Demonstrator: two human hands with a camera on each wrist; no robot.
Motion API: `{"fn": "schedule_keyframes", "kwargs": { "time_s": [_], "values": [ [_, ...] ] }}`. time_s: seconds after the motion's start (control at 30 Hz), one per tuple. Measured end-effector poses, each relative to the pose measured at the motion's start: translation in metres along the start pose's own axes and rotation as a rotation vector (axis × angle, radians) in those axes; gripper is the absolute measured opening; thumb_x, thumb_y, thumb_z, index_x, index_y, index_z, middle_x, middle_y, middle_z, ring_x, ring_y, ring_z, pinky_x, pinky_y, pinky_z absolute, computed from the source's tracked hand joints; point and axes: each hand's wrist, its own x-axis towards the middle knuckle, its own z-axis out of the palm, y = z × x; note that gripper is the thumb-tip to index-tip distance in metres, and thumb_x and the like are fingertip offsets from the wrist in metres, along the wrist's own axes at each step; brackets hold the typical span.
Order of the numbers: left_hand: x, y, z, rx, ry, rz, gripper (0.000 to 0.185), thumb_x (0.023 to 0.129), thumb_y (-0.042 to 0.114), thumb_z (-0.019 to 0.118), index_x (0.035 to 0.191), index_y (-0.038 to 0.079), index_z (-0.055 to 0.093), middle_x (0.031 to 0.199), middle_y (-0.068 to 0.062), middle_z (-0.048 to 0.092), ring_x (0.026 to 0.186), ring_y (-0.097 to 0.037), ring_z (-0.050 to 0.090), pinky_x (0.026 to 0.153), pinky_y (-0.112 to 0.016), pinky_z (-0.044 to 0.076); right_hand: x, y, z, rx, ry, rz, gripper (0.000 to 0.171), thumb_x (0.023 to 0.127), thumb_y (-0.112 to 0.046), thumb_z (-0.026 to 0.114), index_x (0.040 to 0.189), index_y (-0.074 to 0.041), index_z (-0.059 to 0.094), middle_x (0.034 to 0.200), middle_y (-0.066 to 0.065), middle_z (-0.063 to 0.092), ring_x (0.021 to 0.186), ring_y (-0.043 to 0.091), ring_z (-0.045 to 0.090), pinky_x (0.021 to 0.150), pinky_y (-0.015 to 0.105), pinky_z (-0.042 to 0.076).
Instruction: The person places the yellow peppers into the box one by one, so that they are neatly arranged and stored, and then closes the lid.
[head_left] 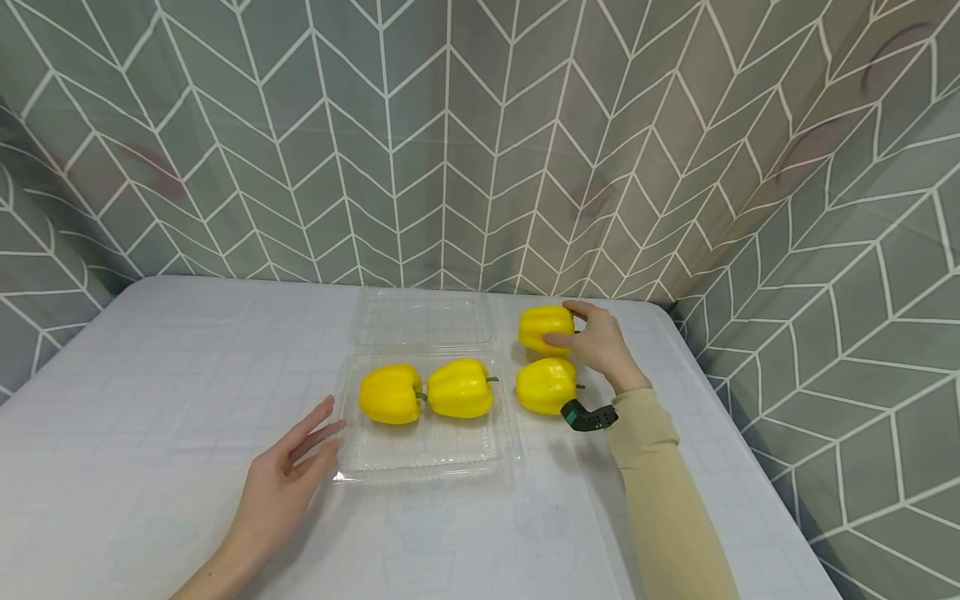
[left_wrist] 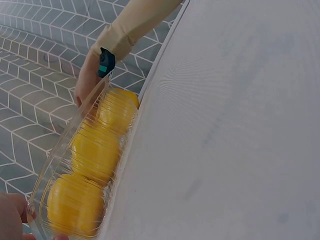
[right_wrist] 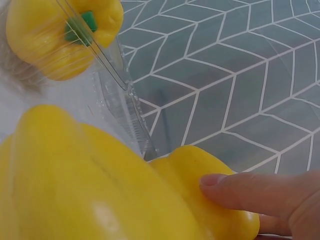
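Yellow, rounded bell pepper [head_left: 537, 325] is partly covered by the gripping right hand [head_left: 602, 340]; relaxed left hand [head_left: 288, 471] touches clear plastic container [head_left: 442, 450].

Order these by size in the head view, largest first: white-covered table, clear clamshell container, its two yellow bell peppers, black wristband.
White-covered table
Clear clamshell container
Left yellow bell pepper, right yellow bell pepper: too alike to rank
Black wristband

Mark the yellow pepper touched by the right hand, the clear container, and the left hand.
Yellow pepper [head_left: 542, 327]: head view, on its smooth side.
Clear container [head_left: 431, 447]: head view, on its bare base.
Left hand [head_left: 277, 475]: head view, on its back.
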Motion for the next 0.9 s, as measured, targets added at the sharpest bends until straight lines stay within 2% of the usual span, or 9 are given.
{"fn": "schedule_keyframes", "kwargs": {
  "time_s": [0.9],
  "values": [
    [0.000,0.000,0.000,-0.001,0.007,0.014,0.056,0.098,0.006,0.063,0.150,0.012,0.046,0.153,-0.012,0.046,0.118,0.007,0.059,0.091,-0.008,0.051,-0.008,-0.014,-0.001,-0.006,0.018,-0.047,0.075,0.090,-0.034,0.075,0.151,-0.006,0.042,0.155,0.015,0.042,0.144,0.038,0.035,0.118,0.059,0.033]
  ]
}}
